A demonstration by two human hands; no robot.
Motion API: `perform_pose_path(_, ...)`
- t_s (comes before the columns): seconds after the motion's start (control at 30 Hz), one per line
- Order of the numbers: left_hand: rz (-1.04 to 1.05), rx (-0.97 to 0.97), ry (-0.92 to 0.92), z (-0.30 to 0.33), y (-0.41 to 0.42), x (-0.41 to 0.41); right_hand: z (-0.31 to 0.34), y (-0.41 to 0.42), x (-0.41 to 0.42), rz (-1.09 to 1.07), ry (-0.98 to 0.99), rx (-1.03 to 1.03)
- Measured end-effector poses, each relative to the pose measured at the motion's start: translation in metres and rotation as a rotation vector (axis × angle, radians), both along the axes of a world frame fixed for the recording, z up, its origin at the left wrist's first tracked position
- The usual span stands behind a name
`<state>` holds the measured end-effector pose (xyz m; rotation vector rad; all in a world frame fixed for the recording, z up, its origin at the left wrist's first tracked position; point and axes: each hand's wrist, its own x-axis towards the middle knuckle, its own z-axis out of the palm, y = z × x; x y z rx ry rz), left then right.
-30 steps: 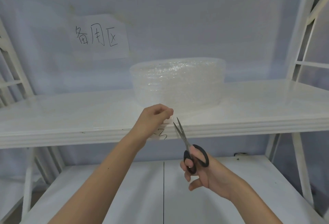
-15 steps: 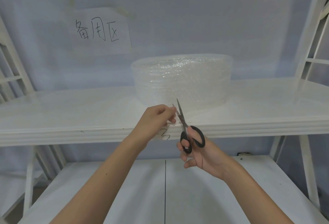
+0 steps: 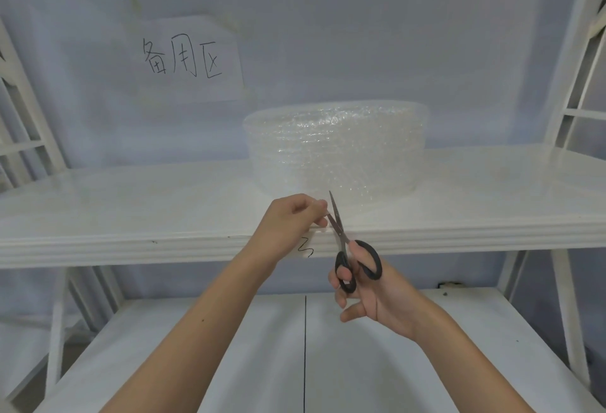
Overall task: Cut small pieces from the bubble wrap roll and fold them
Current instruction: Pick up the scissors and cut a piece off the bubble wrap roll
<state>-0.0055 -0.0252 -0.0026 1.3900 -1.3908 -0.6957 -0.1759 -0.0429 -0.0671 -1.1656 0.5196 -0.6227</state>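
A clear bubble wrap roll (image 3: 337,147) lies on its side on the upper white shelf (image 3: 131,206), its loose end trailing toward the shelf's front edge. My left hand (image 3: 292,219) pinches that loose end just in front of the roll. My right hand (image 3: 367,288) holds black-handled scissors (image 3: 347,248), fingers through the loops. The blades point up and slightly left, nearly closed, right beside my left fingertips at the wrap's edge. The thin transparent wrap between my fingers is hard to make out.
A paper sign (image 3: 187,58) with handwritten characters is taped to the pale wall behind. A small label with a black mark (image 3: 305,248) hangs on the shelf's front edge. A lower white shelf (image 3: 229,363) lies below my arms. White frame posts (image 3: 577,52) stand at both sides.
My right hand brought the scissors up and left from below the shelf edge to my left fingertips. The blades, apart earlier, are now nearly closed. My left hand kept its pinch.
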Motion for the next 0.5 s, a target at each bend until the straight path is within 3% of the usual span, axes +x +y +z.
perform_pose_path(0.5, -0.002, -0.017, 0.018, -0.001, 0.002, 0.001, 0.018, -0.005, 0.011, -0.033, -0.019, -0.055)
